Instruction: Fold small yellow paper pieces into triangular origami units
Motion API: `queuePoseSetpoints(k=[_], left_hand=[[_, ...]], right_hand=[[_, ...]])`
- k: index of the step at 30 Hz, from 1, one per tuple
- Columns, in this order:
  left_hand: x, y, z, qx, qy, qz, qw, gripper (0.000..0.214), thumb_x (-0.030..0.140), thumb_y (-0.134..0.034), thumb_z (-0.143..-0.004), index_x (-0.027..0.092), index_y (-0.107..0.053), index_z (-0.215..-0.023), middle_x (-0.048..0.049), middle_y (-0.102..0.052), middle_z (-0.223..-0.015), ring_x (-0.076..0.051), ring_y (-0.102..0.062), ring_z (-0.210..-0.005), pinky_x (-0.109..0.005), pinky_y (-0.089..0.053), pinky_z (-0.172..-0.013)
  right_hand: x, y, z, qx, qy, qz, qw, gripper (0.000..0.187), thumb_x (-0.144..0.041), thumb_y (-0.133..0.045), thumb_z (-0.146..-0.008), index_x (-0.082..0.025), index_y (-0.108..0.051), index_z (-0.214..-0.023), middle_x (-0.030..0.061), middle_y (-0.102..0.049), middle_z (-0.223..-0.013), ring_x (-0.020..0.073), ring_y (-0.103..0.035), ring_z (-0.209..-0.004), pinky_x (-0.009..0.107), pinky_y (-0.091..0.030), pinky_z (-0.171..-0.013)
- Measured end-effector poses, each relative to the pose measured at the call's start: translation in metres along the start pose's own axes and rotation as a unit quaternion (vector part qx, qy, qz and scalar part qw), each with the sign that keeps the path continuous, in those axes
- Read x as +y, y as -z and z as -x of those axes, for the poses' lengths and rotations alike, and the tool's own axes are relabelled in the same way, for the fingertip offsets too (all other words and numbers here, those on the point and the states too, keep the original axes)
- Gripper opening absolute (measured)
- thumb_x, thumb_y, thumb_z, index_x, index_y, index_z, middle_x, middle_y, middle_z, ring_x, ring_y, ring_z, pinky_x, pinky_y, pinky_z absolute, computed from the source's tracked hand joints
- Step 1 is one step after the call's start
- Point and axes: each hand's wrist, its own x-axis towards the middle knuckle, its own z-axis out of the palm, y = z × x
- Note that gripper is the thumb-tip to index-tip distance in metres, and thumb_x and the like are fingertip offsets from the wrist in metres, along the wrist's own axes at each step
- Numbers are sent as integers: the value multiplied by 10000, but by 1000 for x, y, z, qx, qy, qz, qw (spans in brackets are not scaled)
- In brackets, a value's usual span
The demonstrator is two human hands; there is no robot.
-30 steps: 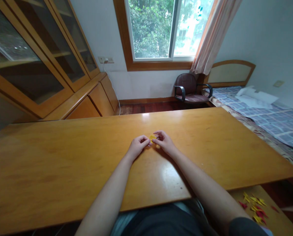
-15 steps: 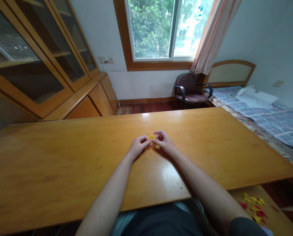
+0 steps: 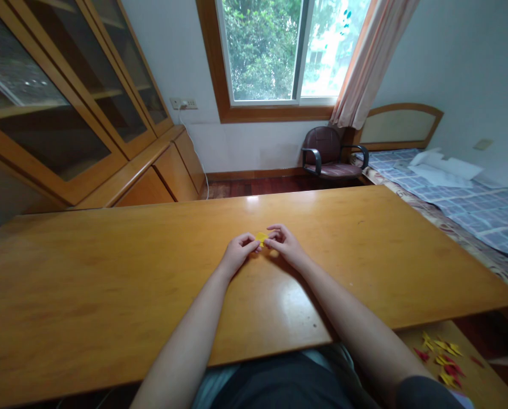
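A small piece of folded yellow paper (image 3: 261,237) is held just above the wooden table (image 3: 109,272), between my two hands. My left hand (image 3: 240,250) pinches its left side with thumb and forefinger. On the other side, the thumb and fingers of my right hand (image 3: 283,243) close on the paper's right edge. Part of the paper is hidden behind the fingertips, so its exact folds are too small to make out.
Several yellow and red folded paper pieces (image 3: 445,358) lie on a lower wooden surface at the bottom right. Beyond the table stand a dark red armchair (image 3: 328,153) and a bed (image 3: 471,210). A glass-fronted cabinet (image 3: 66,102) lines the left wall.
The yellow paper has turned slightly and shows a different outline between my fingers. My hands have shifted only a little and keep their hold.
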Motion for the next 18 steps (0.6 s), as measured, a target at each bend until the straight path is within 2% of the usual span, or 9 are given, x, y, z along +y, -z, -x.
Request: queuePoseSetpoints(k=[5,18], left_hand=[[3,-1,1,-14,-4,-33,999,242,393,-674,-765,164,-633,-700,-16,-705,-704,-160,-631,-680,-260,-475,-689],[2,1,3,-46,52,81,994,259,394,-676,-772,139,-707,-803,-78,-754,-805,-176,-675,-706,-291,-512,-713]], right_hand=[[3,-1,0,6,-6,21,1000,428,-343,-770,-708,-225,-550,-1054,-39,-604,-762,126,-574,-689,268,-453,-661],[-3,2,-1,37,-6,-8,999,376,-319,-766,-697,-228,-544,-986,-56,-579,-722,119,-559,-663,270,-430,-673]])
